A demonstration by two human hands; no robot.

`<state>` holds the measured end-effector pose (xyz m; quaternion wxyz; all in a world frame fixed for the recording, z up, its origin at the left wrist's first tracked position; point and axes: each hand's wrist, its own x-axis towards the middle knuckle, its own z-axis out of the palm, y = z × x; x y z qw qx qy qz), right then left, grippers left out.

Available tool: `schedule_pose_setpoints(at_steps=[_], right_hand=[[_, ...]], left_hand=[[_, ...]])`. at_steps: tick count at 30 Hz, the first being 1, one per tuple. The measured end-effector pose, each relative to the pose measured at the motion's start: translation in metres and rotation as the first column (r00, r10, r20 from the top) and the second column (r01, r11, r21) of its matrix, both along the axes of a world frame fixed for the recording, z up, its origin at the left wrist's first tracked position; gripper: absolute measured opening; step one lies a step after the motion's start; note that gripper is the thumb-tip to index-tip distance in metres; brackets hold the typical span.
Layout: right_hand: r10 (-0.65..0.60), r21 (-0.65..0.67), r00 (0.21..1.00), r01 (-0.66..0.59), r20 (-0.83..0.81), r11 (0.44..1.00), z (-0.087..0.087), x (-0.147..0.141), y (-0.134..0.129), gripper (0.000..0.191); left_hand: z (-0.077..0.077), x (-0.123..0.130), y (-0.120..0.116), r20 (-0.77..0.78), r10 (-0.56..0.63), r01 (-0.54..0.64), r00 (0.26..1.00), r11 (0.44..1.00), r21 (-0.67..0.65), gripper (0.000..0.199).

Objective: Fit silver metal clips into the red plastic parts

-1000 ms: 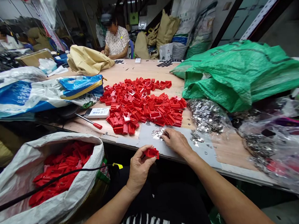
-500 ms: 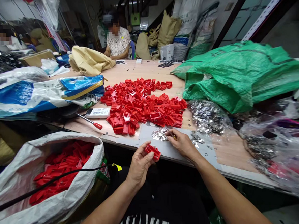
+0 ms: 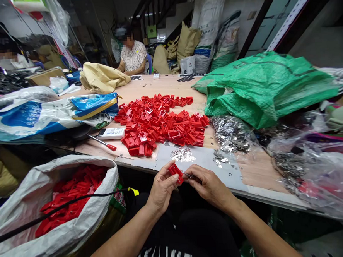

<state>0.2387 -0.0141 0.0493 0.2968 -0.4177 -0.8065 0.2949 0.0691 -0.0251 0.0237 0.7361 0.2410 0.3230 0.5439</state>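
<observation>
Between its thumb and fingers, my left hand [image 3: 162,188] holds a red plastic part [image 3: 175,173] just off the table's front edge. My right hand [image 3: 205,182] is closed on a thin dark tool [image 3: 188,175], whose tip meets the right side of that part. Whether a metal piece is at the tip is too small to tell. Small silver metal pieces [image 3: 183,155] lie on a grey sheet [image 3: 232,175] beyond my hands. A large pile of red parts [image 3: 162,125] spreads behind them on the table.
An open white sack [image 3: 104,163] of red parts stands at the left, a black cord across it. A red-handled screwdriver [image 3: 111,147] lies near a white box [image 3: 112,133]. Bagged metal pieces [image 3: 232,134] and a green sack [image 3: 262,88] are at right. A person [image 3: 132,55] sits across.
My right hand has moved from the silver pieces toward me, bringing the tool against the red part. The red part has tilted in my left hand. The camera view has shifted slightly.
</observation>
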Motion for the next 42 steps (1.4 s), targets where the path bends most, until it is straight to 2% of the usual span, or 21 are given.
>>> schedule_pose_setpoints(at_steps=[4,10,13,16,19,22,24,27,34,42], right_hand=[[0.065,-0.099,0.996,-0.071,-0.056,0.993,0.000,0.006,-0.003,0.010],[-0.059,-0.264,0.982,0.010,-0.178,0.965,0.000,0.014,-0.009,0.013],[-0.109,-0.222,0.983,0.075,-0.145,0.972,-0.003,0.019,-0.008,0.020],[-0.139,-0.113,0.987,0.129,-0.078,0.985,-0.012,0.024,-0.005,0.027],[-0.190,-0.059,0.982,0.190,0.011,0.980,-0.022,0.026,-0.001,0.031],[-0.239,-0.053,0.969,0.242,0.061,0.969,-0.028,0.025,0.002,0.028],[-0.250,-0.060,0.965,0.255,0.078,0.965,-0.029,0.024,0.003,0.024],[-0.240,-0.078,0.965,0.248,0.102,0.966,-0.029,0.023,0.004,0.019],[-0.204,-0.048,0.968,0.213,0.148,0.976,-0.030,0.023,0.008,0.019],[-0.173,-0.020,0.966,0.180,0.194,0.983,-0.034,0.022,0.011,0.021]], left_hand=[[0.003,0.001,-0.003,0.001,-0.044,0.044,0.999,0.999,0.009,0.047],[0.004,0.004,-0.006,0.000,-0.095,0.095,0.995,0.995,0.031,0.048],[-0.001,0.005,-0.003,-0.059,-0.105,0.110,0.993,0.991,0.076,0.050],[-0.010,0.005,0.007,-0.235,-0.076,0.123,0.969,0.974,0.192,0.049],[-0.018,0.002,0.022,-0.463,0.026,0.159,0.886,0.920,0.357,0.041],[-0.025,0.000,0.035,-0.659,0.175,0.240,0.732,0.839,0.489,0.036],[-0.027,-0.001,0.042,-0.728,0.236,0.303,0.644,0.795,0.526,0.038],[-0.029,-0.002,0.048,-0.767,0.247,0.359,0.592,0.771,0.526,0.040],[-0.026,-0.002,0.054,-0.801,0.184,0.413,0.569,0.779,0.472,0.038],[-0.024,-0.004,0.057,-0.816,0.151,0.462,0.557,0.761,0.456,0.038]])
